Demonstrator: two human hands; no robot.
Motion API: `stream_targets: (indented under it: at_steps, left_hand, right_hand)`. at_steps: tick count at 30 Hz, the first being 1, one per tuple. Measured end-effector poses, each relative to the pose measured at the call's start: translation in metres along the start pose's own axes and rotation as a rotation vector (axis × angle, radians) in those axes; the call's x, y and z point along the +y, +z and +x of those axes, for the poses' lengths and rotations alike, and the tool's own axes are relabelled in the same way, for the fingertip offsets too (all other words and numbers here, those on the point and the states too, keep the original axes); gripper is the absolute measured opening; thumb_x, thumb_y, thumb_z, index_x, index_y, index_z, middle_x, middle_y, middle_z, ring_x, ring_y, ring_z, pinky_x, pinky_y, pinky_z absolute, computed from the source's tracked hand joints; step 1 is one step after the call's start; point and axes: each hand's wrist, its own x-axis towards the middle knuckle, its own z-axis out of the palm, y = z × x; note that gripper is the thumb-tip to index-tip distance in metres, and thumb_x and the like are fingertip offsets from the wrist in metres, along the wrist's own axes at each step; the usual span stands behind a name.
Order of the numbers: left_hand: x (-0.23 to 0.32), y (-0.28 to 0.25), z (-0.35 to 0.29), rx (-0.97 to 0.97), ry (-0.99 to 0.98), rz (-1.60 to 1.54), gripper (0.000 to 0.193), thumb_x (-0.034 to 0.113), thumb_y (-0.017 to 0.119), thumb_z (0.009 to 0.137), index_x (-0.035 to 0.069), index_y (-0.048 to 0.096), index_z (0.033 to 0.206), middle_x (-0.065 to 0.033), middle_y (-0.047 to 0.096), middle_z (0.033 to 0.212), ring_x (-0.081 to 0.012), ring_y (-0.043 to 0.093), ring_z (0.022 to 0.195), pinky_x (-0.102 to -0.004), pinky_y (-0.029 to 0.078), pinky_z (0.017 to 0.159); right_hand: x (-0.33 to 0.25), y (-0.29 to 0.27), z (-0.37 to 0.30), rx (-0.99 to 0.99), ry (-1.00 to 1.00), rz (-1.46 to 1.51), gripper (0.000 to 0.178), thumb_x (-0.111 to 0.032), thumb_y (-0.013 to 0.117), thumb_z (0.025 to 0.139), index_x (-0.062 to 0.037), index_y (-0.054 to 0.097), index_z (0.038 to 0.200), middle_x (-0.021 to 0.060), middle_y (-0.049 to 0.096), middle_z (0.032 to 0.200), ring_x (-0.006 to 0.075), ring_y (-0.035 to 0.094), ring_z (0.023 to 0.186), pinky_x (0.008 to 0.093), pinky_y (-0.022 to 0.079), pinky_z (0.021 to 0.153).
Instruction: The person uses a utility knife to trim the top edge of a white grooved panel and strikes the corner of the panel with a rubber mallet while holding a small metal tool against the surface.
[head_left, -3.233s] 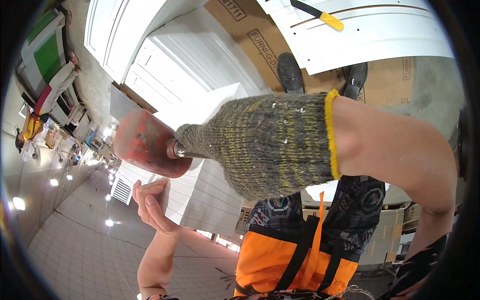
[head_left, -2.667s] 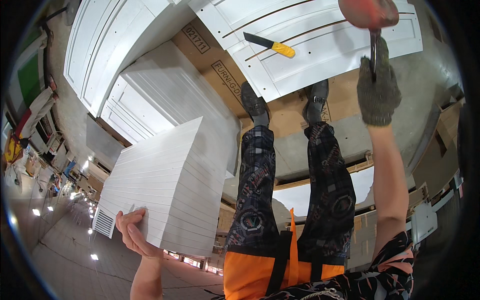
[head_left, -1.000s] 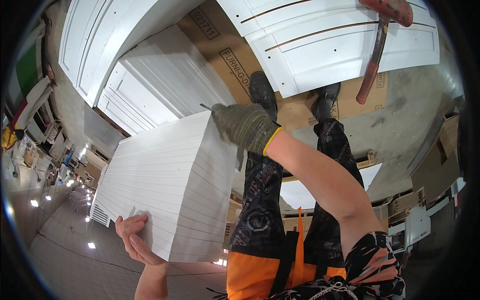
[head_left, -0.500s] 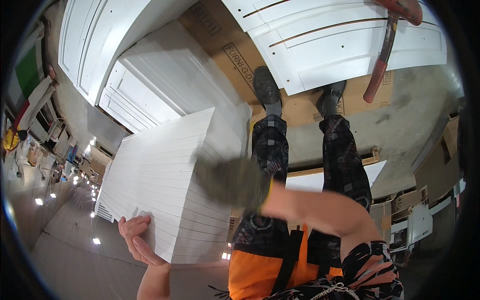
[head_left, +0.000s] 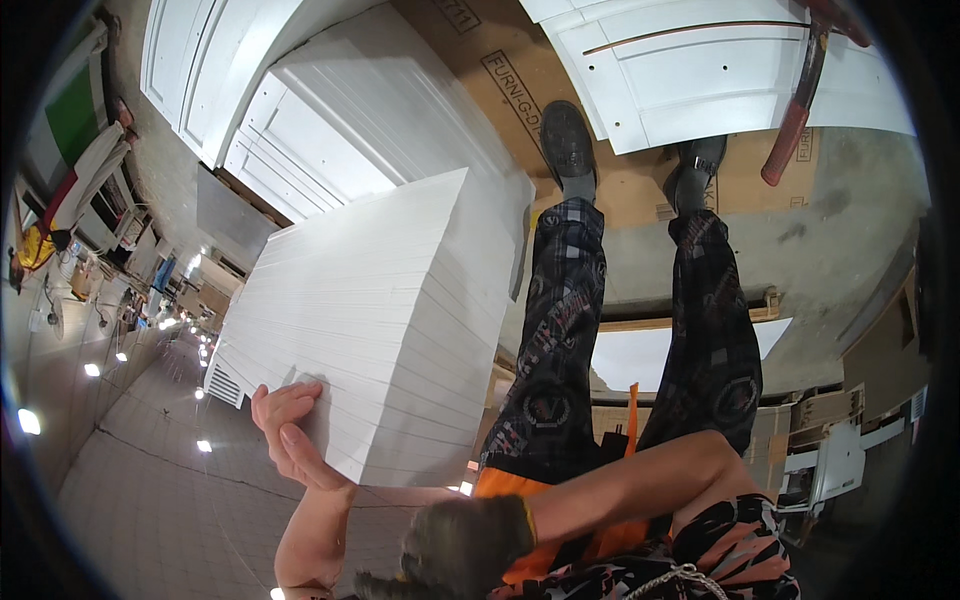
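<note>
A tall stack of white panels stands to the left of centre, with thin lines running between its layers on two faces. My left hand is bare and grips the stack's edge near its lower corner, fingers bent against the left face and thumb alongside. Low in the view, close to my body, is my right hand in a dark glove. It is apart from the stack, and its fingers are blurred and partly cut off by the lower edge.
White grooved cabinet fronts lie beyond the stack. Printed cardboard covers part of the floor. At the upper right, a red-gripped tool rests over a white panelled door. Wooden pieces stand at the right.
My gloved right hand has come away from the stack's right face, down toward my body. My left hand keeps its place on the stack. The whole view has shifted slightly.
</note>
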Motion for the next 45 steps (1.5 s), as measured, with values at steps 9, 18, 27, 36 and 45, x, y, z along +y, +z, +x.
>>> stream_targets:
  at_steps: [9, 18, 27, 36, 45]
  left_hand:
    - [0.003, 0.005, 0.007, 0.056, 0.018, -0.034, 0.035, 0.02, 0.032, 0.099, 0.001, 0.059, 0.088, -0.0132, 0.068, 0.086, -0.0237, 0.06, 0.086, -0.0471, 0.029, 0.108]
    - [0.005, 0.003, 0.006, 0.09, 0.018, -0.02, 0.035, 0.019, 0.033, 0.099, 0.001, 0.059, 0.085, -0.0135, 0.069, 0.085, -0.0237, 0.061, 0.082, -0.0476, 0.03, 0.107]
    - [0.011, 0.005, 0.011, 0.1, -0.017, -0.06, 0.034, 0.02, 0.034, 0.097, 0.001, 0.06, 0.085, -0.0134, 0.069, 0.085, -0.0246, 0.061, 0.084, -0.0468, 0.03, 0.107]
    - [0.002, 0.003, 0.004, 0.066, 0.022, -0.033, 0.035, 0.022, 0.032, 0.097, 0.002, 0.057, 0.085, -0.0134, 0.068, 0.086, -0.0256, 0.059, 0.086, -0.0477, 0.029, 0.107]
    - [-0.008, 0.002, -0.004, 0.012, 0.074, 0.069, 0.036, 0.024, 0.031, 0.099, 0.001, 0.056, 0.088, -0.0135, 0.066, 0.089, -0.0272, 0.057, 0.086, -0.053, 0.031, 0.107]
  right_hand:
    - [-0.008, -0.011, 0.021, -0.24, 0.222, -0.245, 0.052, -0.033, 0.057, 0.093, 0.0003, 0.05, 0.131, 0.017, 0.062, 0.116, 0.0222, 0.066, 0.098, 0.041, 0.057, 0.078]
    - [-0.001, 0.01, 0.008, 0.288, 0.146, -0.35, 0.048, -0.024, 0.057, 0.092, 0.0015, 0.048, 0.131, 0.0148, 0.067, 0.086, 0.0238, 0.069, 0.073, 0.0408, 0.057, 0.063]
    - [0.005, 0.012, 0.006, 0.296, 0.127, -0.319, 0.042, -0.022, 0.057, 0.093, 0.0003, 0.051, 0.128, 0.0141, 0.067, 0.084, 0.0253, 0.068, 0.07, 0.0386, 0.056, 0.06]
    - [0.024, -0.004, 0.011, 0.41, 0.148, -0.289, 0.036, -0.019, 0.057, 0.094, -0.001, 0.053, 0.125, 0.0134, 0.066, 0.083, 0.0267, 0.067, 0.067, 0.0364, 0.056, 0.058]
    - [0.109, -0.067, 0.004, 0.853, 0.348, -0.155, 0.031, -0.016, 0.057, 0.094, -0.0022, 0.056, 0.122, 0.0127, 0.065, 0.082, 0.0282, 0.066, 0.065, 0.0342, 0.055, 0.056]
